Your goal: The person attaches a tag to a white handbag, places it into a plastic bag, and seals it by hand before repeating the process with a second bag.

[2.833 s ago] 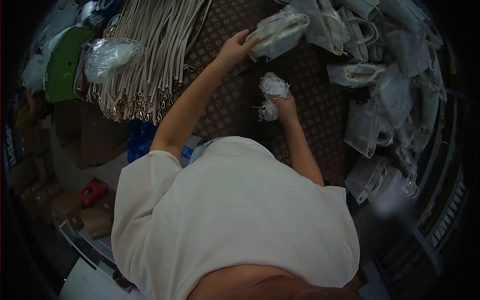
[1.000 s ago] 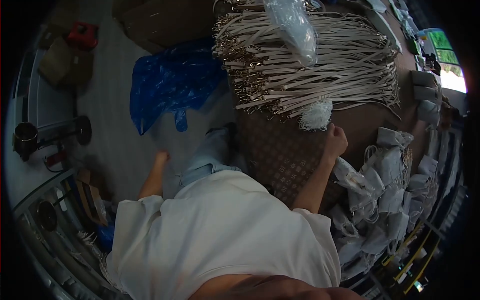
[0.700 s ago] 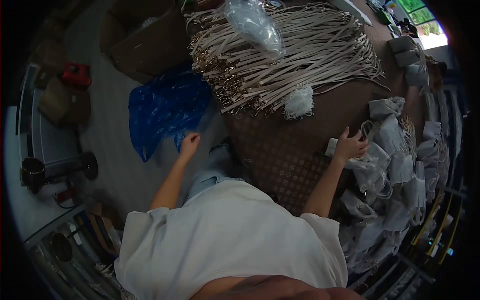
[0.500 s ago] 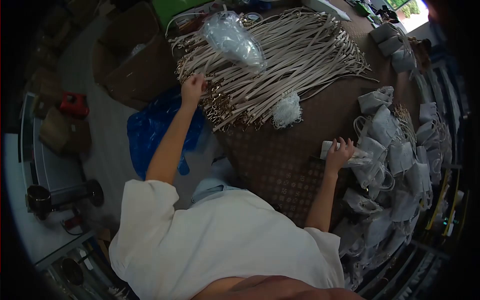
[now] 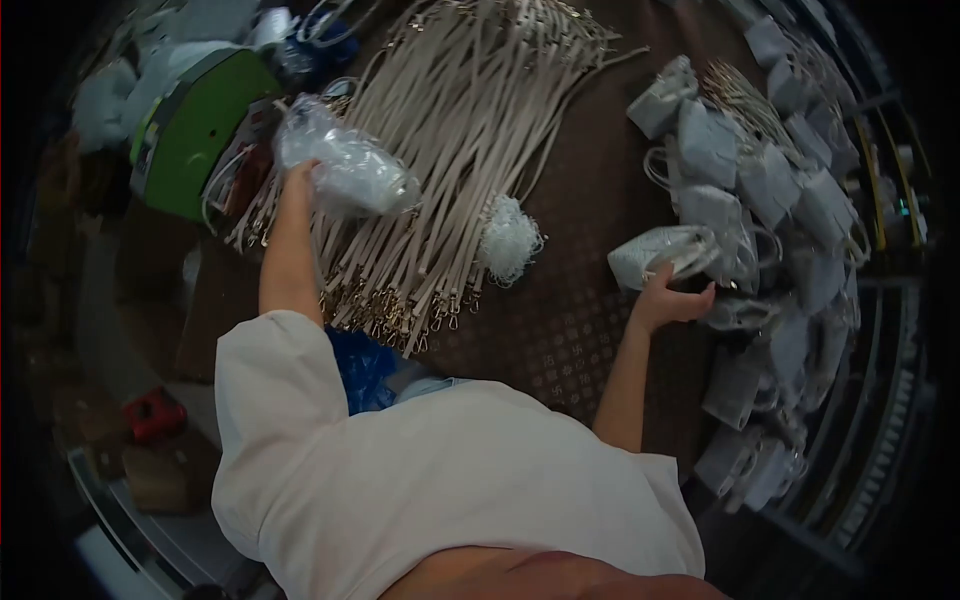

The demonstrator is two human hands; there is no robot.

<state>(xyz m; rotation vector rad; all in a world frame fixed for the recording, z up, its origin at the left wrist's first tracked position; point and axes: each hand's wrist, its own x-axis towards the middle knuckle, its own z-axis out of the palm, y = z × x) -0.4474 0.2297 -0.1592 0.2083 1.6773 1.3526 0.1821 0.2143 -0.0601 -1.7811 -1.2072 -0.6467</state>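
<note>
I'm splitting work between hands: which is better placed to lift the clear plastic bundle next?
Probably the left hand: it is at the clear plastic bundle, though its grip is unclear. The right hand is across the pale straps, at a white bag.

Passage for a hand: strip of brown bench [image 5: 585,165] between the strap heap [image 5: 455,130] and the pile of wrapped bags [image 5: 745,195]. Obstructions: white tangle [image 5: 510,240] at the heap's right edge; front bag [image 5: 640,257], at the right hand [image 5: 672,302], juts in opposite. Left side tight: plastic packet [image 5: 350,175] overlies straps, green panel [image 5: 205,135] near it.
</note>
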